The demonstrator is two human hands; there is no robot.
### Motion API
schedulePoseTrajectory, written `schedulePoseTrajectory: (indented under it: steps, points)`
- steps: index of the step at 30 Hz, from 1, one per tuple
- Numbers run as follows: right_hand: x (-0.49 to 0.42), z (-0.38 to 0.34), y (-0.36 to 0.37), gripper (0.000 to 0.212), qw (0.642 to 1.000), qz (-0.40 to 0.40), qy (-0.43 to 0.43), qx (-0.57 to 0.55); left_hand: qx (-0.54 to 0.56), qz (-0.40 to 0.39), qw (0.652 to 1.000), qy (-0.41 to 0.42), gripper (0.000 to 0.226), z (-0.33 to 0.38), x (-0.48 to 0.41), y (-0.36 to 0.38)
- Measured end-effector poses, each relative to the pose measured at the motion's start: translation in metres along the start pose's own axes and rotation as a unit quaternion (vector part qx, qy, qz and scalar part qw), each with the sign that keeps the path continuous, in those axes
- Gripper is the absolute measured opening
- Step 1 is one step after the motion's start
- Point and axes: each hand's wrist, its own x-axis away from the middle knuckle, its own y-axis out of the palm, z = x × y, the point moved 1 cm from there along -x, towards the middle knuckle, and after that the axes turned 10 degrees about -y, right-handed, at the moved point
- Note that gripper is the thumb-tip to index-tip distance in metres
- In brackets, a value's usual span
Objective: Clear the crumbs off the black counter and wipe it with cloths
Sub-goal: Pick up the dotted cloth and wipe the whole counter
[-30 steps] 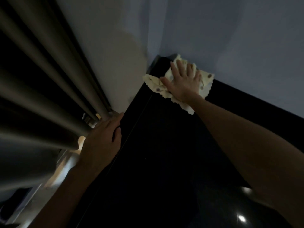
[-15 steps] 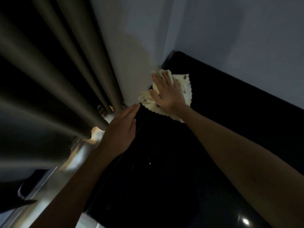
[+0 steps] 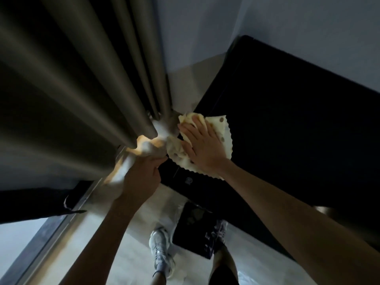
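Pressing a cream, brown-spotted, scallop-edged cloth flat with spread right hand fingers at the glossy black counter's nine-o'clock edge; left hand cupped below, grip unclear; wiping seemingly midway.

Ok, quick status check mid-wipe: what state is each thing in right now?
Cloth: crumpled, spread at the counter's corner, partly overhanging the edge.
Right hand: flat, pressing on the cloth.
Left hand: cupped just below the counter edge, holding nothing visible.
Black counter: dark and glossy; crumbs too dim to tell.
Curtain: hanging in folds beside the counter.
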Motion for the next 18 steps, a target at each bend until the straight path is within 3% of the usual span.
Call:
schedulePoseTrajectory:
  steps: [4,10,13,15,18]
  points:
    - [0.023,-0.058,0.006,0.052,1.000,-0.021,-0.008,-0.008,0.023,-0.008,0.997,0.068,0.038,-0.018,0.023,-0.004]
    - [0.054,-0.109,0.019,0.051,0.998,-0.049,-0.032,0.022,0.050,-0.076,0.995,-0.046,0.033,-0.035,0.045,-0.013]
    - [0.078,-0.111,0.013,0.058,0.997,-0.063,-0.023,0.046,0.057,-0.100,0.993,-0.037,0.039,-0.032,0.049,-0.020]
    - [0.112,-0.103,0.006,0.061,0.994,-0.082,0.043,0.055,0.036,-0.083,0.996,-0.004,0.045,-0.024,0.052,-0.022]
    - [0.187,-0.079,-0.006,0.064,0.970,-0.093,0.214,0.075,0.012,-0.042,0.998,0.051,0.051,-0.010,0.057,-0.020]
